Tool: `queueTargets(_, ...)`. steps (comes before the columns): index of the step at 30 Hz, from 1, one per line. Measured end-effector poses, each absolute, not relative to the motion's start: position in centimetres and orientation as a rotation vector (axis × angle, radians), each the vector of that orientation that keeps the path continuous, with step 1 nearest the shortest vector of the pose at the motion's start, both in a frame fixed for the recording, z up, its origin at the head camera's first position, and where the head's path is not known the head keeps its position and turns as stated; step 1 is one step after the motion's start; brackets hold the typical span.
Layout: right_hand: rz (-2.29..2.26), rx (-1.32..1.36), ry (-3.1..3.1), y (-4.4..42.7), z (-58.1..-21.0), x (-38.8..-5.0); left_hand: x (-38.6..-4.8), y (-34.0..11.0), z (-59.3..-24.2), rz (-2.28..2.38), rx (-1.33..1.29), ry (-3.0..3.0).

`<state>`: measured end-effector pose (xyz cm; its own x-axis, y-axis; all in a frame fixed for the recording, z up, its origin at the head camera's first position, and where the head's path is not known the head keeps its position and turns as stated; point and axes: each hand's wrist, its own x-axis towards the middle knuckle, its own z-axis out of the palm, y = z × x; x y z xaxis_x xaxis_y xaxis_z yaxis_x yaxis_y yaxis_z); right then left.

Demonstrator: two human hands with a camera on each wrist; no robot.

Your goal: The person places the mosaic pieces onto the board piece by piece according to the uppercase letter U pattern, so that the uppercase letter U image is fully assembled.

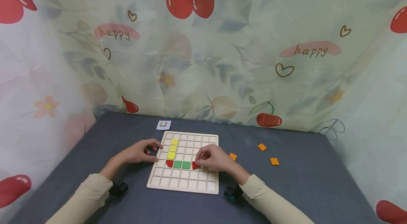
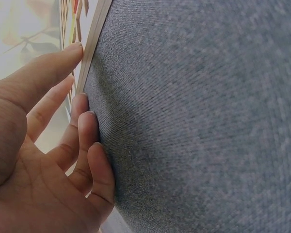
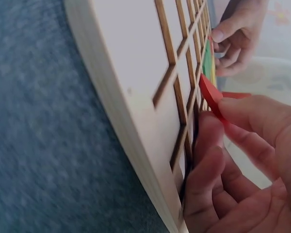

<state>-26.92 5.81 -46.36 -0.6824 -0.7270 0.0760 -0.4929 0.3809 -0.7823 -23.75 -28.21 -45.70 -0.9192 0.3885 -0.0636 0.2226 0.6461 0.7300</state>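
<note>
The wooden grid board (image 1: 183, 183) on the desk (image 1: 133, 206) holds three yellow tiles (image 1: 172, 148) in a column, a red rounded tile (image 1: 169, 163) in the cell beneath, then two green tiles (image 1: 177, 164) rightward. The right hand (image 1: 213, 158) pinches another red tile (image 3: 211, 92), tilted, beside the greens; the left hand (image 1: 141, 151), fingers loose, touches the board's left edge.

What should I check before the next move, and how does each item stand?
1. Right hand pinches a red piece: ok.
2. Red piece lying flat in a square: not ok; it is tilted in the fingers.
3. Left hand touches the left edge of the board: ok.
4. Two green tiles sit side by side in squares: ok.
5. Three yellow tiles form one column: ok.
6. Layout matches the card: cannot tell; its pattern is too small.
</note>
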Motion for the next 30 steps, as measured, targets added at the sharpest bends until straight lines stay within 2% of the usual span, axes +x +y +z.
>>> queueTargets(30,-1.155,-1.106,2.315,5.7,-46.1,-27.12,-23.89,-28.19,-45.83,1.103,0.494,2.667)
